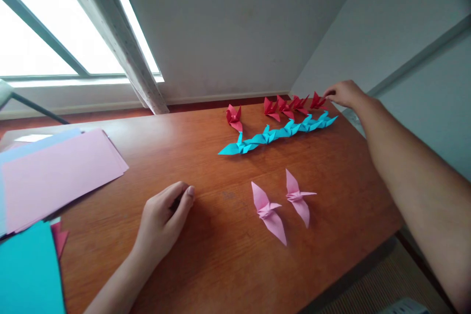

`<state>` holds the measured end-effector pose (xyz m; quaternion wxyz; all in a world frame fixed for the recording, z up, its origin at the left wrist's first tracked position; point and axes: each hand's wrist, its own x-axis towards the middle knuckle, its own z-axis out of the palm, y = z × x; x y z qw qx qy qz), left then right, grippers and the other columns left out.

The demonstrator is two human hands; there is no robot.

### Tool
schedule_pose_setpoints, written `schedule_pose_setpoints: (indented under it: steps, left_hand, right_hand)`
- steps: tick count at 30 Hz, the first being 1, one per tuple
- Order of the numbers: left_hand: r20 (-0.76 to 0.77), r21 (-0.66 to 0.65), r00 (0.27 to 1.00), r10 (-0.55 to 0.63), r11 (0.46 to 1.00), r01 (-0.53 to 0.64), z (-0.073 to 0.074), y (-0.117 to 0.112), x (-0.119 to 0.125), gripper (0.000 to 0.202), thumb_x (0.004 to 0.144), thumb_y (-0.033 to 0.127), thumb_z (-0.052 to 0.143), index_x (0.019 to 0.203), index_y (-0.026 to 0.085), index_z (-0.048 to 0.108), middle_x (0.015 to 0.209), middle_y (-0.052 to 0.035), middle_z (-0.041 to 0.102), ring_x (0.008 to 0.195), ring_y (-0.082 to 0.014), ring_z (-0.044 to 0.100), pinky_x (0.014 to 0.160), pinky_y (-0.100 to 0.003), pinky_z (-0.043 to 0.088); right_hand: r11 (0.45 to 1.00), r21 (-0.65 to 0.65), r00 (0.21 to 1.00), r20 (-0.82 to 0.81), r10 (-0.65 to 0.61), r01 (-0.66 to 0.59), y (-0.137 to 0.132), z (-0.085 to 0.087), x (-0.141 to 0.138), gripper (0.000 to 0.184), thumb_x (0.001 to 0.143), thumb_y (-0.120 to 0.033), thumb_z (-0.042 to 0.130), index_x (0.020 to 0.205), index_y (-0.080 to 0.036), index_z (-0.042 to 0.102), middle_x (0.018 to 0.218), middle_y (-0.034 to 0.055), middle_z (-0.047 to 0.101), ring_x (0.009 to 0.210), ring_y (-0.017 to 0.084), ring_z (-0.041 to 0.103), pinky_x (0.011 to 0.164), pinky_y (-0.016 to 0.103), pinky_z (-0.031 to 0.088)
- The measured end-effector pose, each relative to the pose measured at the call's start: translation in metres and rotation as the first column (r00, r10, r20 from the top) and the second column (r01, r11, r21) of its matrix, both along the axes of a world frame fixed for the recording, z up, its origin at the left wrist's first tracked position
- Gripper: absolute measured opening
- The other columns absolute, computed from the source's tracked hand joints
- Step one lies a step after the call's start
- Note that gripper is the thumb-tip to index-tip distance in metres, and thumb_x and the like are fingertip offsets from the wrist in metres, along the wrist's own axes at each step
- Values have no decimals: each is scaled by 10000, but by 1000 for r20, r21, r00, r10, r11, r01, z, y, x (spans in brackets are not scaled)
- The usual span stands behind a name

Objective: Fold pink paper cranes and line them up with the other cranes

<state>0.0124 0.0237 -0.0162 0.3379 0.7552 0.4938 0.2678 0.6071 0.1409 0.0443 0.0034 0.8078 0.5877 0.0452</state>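
My right hand (344, 93) reaches to the far right corner of the wooden table (206, 167), its fingers pinched on the last red paper crane (317, 102) of a row. More red cranes (285, 106) stand to its left, one (234, 117) set apart. In front of them runs a line of several blue cranes (279, 133). Two pink cranes (268, 212) (299, 197) lie nearer me. My left hand (164, 218) rests on the table with its fingers curled; nothing shows in it.
A stack of pink sheets (55, 174) lies at the left over a light blue sheet, with a teal sheet (27, 270) at the near left corner. A window (55, 24) and a wall stand behind the table. The table's right edge drops to the floor.
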Motion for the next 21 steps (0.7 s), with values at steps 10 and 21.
schedule_pose_setpoints:
  steps: [10,21]
  left_hand:
    - [-11,-1,1000,-6,1000,6,-1,1,-1,389,999,402,456,654,222,456,590,36,459,554,-125,433,553,-267,331]
    - [0,7,1000,0,1000,0,-2,1,1,389,995,401,458,649,224,445,587,39,443,552,-124,428,554,-264,333]
  right_hand:
    - [1000,-9,1000,22,7,-7,7,-6,-1,145,812,-112,679,734,-192,771,835,120,793,701,185,610,700,334,400]
    - [970,180,987,54,154,-162,5,15,-52,299,890,-195,625,1138,-117,772,1162,213,755,1008,284,677,921,392,464]
